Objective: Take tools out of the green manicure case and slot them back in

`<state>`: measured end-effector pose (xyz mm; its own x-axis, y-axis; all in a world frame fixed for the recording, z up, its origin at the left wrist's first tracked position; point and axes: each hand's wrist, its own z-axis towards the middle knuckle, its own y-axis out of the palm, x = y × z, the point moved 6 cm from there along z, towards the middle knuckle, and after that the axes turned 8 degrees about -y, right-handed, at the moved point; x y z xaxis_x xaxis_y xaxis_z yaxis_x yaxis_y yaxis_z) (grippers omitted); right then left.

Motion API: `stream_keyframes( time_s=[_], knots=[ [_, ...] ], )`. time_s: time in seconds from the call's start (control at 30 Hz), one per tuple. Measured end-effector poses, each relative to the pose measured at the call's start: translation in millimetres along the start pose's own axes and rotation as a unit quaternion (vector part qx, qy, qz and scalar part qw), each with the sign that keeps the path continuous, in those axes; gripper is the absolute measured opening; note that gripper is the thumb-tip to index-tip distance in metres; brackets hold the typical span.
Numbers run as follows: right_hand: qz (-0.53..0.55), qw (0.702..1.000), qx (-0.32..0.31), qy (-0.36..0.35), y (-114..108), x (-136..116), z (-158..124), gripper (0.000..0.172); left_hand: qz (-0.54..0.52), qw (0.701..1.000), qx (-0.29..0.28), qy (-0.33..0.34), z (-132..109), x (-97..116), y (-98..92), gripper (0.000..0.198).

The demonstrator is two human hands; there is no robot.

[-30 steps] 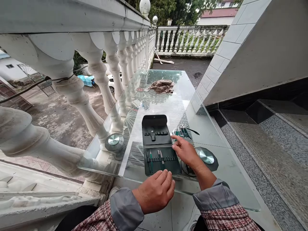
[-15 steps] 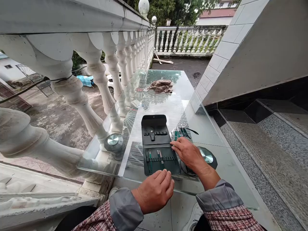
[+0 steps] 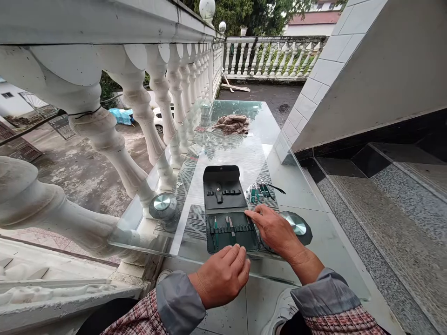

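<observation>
A dark green tool case point(image 3: 226, 209) lies unfolded on a glass table point(image 3: 244, 149). A few slim tools sit in the elastic loops of its lower panel. My left hand point(image 3: 220, 274) rests at the case's near edge, fingers curled loosely and touching it. On the right edge of the lower panel lies my right hand point(image 3: 274, 228), flat, fingers stretched toward the loops. A small pile of green-handled tools point(image 3: 261, 190) lies on the glass just right of the case, beyond my right hand.
A white stone balustrade point(image 3: 139, 93) runs along the left of the table. Two round metal fittings point(image 3: 161, 203) hold the glass. A crumpled brown cloth point(image 3: 232, 123) lies at the far end. Tiled steps and a wall rise on the right.
My right hand has drawn back from near the loose tools toward me and settled on the case's lower panel. My left hand has barely moved.
</observation>
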<state>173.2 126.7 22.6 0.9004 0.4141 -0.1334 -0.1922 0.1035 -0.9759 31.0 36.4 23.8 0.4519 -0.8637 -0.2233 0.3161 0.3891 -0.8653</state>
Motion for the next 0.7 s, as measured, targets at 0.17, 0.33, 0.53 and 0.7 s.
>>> stream_keyframes(
  time_s=[0.17,0.33,0.53,0.7],
  knots=[
    [0.045,0.999,0.024,0.003,-4,0,-1,0.037,0.0,1.0,0.016,-0.005,1,-1,-2.9,0.025],
    [0.092,0.98,0.148,0.1,-23,30,-16,0.034,0.003,1.0,0.017,0.002,1,-1,-3.9,0.026],
    [0.152,0.964,0.123,0.178,-24,45,-36,0.014,0.007,1.0,0.02,0.003,0,-1,-4.0,0.027],
    [0.096,0.985,0.065,0.131,-13,22,-43,0.02,0.011,1.0,0.012,0.008,0,0,-2.0,0.026]
  ],
)
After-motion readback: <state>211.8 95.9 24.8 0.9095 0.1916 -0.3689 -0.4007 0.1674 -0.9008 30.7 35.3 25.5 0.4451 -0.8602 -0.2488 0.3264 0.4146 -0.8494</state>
